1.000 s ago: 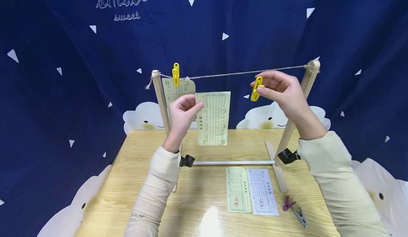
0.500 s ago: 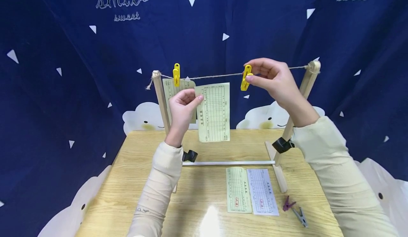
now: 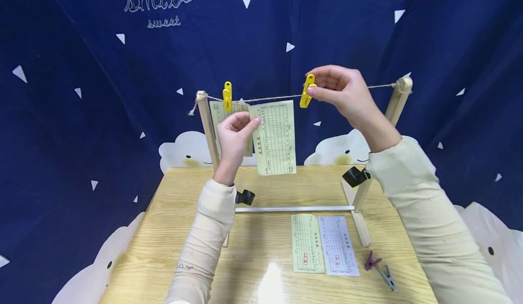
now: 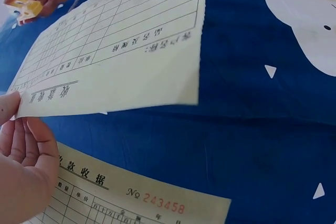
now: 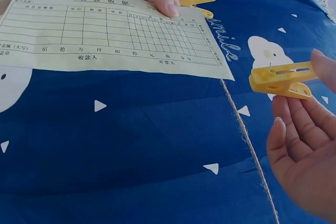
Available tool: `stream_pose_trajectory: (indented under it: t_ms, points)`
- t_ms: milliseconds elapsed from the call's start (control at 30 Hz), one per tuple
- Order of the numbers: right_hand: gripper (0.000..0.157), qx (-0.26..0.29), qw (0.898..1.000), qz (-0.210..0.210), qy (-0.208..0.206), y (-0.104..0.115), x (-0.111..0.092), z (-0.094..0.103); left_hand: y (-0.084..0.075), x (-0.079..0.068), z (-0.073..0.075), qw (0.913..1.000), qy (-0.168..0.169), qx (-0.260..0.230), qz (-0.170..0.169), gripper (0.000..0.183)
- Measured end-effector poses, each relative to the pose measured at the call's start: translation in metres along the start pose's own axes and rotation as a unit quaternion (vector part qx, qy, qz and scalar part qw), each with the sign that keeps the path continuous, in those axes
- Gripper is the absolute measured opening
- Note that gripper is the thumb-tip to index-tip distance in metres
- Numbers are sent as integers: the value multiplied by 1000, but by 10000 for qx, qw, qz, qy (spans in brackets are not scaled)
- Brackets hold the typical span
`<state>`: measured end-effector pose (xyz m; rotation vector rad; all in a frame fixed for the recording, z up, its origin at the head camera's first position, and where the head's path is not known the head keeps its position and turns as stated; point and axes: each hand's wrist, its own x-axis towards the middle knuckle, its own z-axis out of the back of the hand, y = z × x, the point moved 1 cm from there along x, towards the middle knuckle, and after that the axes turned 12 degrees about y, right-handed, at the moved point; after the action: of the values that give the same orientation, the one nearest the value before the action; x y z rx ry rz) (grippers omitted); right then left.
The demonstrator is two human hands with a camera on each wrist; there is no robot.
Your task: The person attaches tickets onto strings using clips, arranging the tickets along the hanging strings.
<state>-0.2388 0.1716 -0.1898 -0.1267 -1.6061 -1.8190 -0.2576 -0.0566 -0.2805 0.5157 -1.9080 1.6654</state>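
In the head view my left hand (image 3: pixel 232 142) pinches a pale yellow printed receipt slip (image 3: pixel 275 140) by its left edge, thumb in front. The slip hangs upright, its top edge close to a twine line (image 3: pixel 269 98); whether they touch I cannot tell. My right hand (image 3: pixel 345 92) pinches a yellow clothespin (image 3: pixel 307 91) beside the twine, just right of the slip's upper corner. The right wrist view shows that clothespin (image 5: pixel 281 80) apart from the slip (image 5: pixel 105 38). Behind my left hand, another receipt slip (image 3: pixel 242 107) hangs from the twine under a second yellow clothespin (image 3: pixel 227 96).
Wooden posts (image 3: pixel 398 102) hold the twine, joined low down by a white bar (image 3: pixel 294 209). On the wooden table (image 3: pixel 163 231) lie a yellowish slip (image 3: pixel 307 243), a white slip (image 3: pixel 338 246), a purple clothespin (image 3: pixel 371 261) and a grey clothespin (image 3: pixel 387 277). A blue curtain hangs behind.
My right hand has moved left and up with the yellow clothespin, toward the slip. The left hand has raised the slip nearer the twine.
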Motion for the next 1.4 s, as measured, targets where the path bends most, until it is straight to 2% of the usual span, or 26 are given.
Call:
stream_pose_trajectory:
  t_ms: [133, 367, 667, 800, 1100, 1400]
  points:
    - [22, -139, 9999, -62, 46, 0, 7, -1, 1, 3, 1, 9999, -22, 23, 103, 12]
    - [22, 11, 10000, 22, 50, 1, 17, -3, 4, 5, 2, 9995, -76, -77, 281, 9]
    - [21, -736, 9967, -336, 8, 0, 35, -7, 9, 7, 1, 9993, -156, -126, 307, 16]
    - [22, -868, 9951, -481, 24, 0, 42, -9, 10, 9, 1, 9991, -173, -191, 329, 19]
    - [27, -908, 9938, -621, 145, -3, 51, -15, 11, 12, 2, 9988, -229, -114, 413, 16]
    - [27, -832, 9952, -486, 165, -3, 60, -21, 10, 12, 2, 9986, -261, -155, 425, 21]
